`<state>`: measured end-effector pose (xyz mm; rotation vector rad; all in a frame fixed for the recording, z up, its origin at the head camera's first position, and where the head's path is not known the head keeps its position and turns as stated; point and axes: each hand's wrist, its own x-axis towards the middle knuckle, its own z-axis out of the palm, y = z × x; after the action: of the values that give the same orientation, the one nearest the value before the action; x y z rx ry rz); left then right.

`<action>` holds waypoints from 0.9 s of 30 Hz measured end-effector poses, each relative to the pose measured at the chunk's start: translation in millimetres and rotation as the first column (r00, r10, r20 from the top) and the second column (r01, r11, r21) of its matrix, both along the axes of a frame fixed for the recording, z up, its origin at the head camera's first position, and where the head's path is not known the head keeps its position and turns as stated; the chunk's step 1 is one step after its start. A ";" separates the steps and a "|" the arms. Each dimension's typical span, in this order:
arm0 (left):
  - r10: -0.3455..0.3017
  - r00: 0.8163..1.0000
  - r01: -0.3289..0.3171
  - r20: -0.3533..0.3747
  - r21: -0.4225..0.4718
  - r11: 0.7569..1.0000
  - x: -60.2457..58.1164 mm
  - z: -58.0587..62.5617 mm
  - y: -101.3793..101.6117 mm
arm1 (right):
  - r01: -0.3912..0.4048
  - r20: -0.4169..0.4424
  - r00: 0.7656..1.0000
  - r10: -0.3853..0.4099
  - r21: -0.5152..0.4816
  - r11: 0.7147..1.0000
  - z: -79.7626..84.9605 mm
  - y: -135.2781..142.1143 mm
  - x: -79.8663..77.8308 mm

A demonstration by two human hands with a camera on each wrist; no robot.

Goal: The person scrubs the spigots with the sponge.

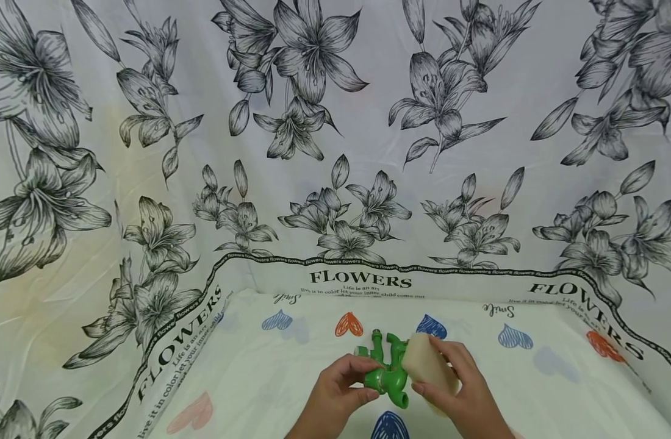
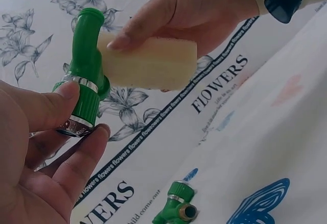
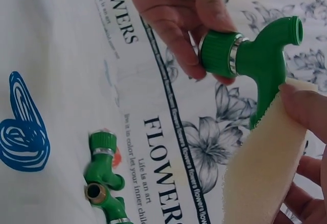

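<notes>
Between the fingers and thumb of my left hand (image 1: 340,390) is a green plastic tap (image 1: 393,383), pinched by its ribbed knob with silver rings, as the left wrist view shows. My right hand (image 1: 464,387) grips a cream sponge block (image 1: 433,369), thumb on one side and fingers on the other. In the right wrist view the sponge (image 3: 265,168) lies against the tap's (image 3: 260,55) body, hiding its lower end. The tap is held up off the cloth, spout outward.
More green taps (image 3: 102,157) lie on the white cloth (image 1: 269,378) just beyond the hands; their exact number is unclear. The cloth carries printed hearts. A flower-printed curtain (image 1: 363,140) rises behind and at the sides.
</notes>
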<state>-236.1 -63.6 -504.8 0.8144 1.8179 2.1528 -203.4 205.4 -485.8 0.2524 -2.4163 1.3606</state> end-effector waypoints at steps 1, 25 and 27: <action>0.007 1.000 -0.007 -0.001 -0.002 1.000 -0.6 -0.2 -0.1 | -0.008 0.013 1.000 0.008 -0.010 1.000 0.0 -0.8 0.1; 0.098 0.989 -0.097 0.112 -0.016 0.995 -0.3 -4.0 4.2 | -0.330 0.029 0.931 0.363 -0.352 0.876 12.3 -27.3 19.7; 0.089 0.989 -0.086 0.121 -0.030 0.996 0.5 -4.0 6.9 | -0.331 0.008 0.935 0.354 -0.333 0.883 11.2 -28.0 19.7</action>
<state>-235.6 -56.6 -508.8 0.5929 1.8472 2.1760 -183.7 177.3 -474.7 0.5751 -2.2196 1.9281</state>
